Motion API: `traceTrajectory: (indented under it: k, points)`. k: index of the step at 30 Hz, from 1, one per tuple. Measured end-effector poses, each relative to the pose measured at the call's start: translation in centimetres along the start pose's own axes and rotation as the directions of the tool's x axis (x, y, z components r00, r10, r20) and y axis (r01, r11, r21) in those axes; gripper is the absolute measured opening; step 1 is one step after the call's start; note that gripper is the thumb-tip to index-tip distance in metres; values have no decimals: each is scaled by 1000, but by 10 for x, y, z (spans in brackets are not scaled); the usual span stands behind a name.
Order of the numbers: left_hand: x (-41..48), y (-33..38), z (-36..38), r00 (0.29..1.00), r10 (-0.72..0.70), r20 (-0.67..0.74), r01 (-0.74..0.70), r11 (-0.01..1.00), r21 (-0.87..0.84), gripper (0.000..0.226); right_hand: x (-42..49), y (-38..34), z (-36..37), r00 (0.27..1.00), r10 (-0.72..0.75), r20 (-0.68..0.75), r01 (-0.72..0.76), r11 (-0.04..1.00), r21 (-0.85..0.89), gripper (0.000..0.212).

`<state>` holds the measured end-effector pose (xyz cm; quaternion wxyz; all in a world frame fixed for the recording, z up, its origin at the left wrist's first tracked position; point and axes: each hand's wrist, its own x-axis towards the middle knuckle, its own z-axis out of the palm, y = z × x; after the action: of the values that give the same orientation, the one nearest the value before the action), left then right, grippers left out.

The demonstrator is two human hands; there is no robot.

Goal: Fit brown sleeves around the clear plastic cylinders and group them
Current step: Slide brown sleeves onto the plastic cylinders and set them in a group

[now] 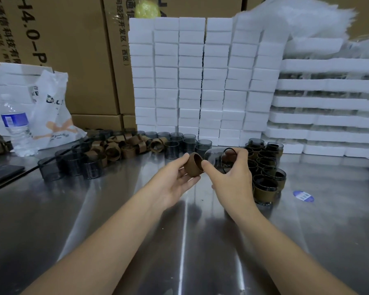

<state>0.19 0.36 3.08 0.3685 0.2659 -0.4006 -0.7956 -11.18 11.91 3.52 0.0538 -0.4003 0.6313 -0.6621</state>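
As left hand pinches brown sleeve, right hand grips clear cylinder.

Brown sleeve, smoky-grey cylinder

Left hand holding a sleeve just left of the cylinder in the right hand, above the table, sleeved cylinders grouped at right, loose sleeves and bare cylinders behind left, foam stacks at back, bottle far left
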Motion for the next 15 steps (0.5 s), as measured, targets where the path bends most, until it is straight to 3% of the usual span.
traceTrajectory:
  k: [4,9,10,11,13,14,15]
  points:
    - [6,-3,-5,997,57,-43,-48,981,188,25,-1,0,1,1000,3,18,-3,1000,-2,53]
    - [4,3,-9,999,13,-47,-2,974,226,25,-4,0,2,999,1,49,-1,1000,-5,51]
    - [5,7,-12,995,78,-57,-52,933,357,26,-4,1,2,998,0,60,0,1000,-9,51]
    - [6,10,-16,984,174,-44,-122,829,545,28,-3,2,2,997,-6,72,7,1000,-21,52]
    - [5,14,-25,945,327,8,-184,513,838,41,-3,5,2,996,-29,86,33,998,-47,55]
    - [6,15,-29,940,341,11,-174,452,875,44,-3,6,2,995,-36,92,41,998,-57,55]
    - [6,16,-33,949,314,8,-169,490,855,43,-4,7,3,994,-40,101,46,997,-64,54]
